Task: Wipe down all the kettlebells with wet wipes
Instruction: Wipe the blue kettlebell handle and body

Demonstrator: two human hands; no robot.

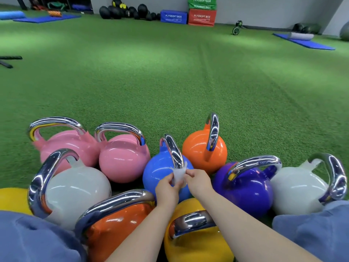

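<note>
Several coloured kettlebells with chrome handles stand bunched on the green turf in front of me. In the middle is a light blue kettlebell (158, 174). Over its near side both hands pinch a small white wet wipe (179, 174): my left hand (167, 188) holds its left edge, my right hand (198, 181) its right edge. The wipe sits at the base of the blue bell's chrome handle (173, 152). Around it stand two pink kettlebells (122, 157), an orange kettlebell (200, 150), a purple kettlebell (243, 188), two white ones (75, 188) and a yellow one (190, 242).
My knees in blue trousers (37, 239) frame the bottom corners. Open turf (170, 82) stretches ahead. Far back lie blue mats (306, 41), black medicine balls (120, 10), plyo boxes (201, 17) and an ab wheel (237, 28).
</note>
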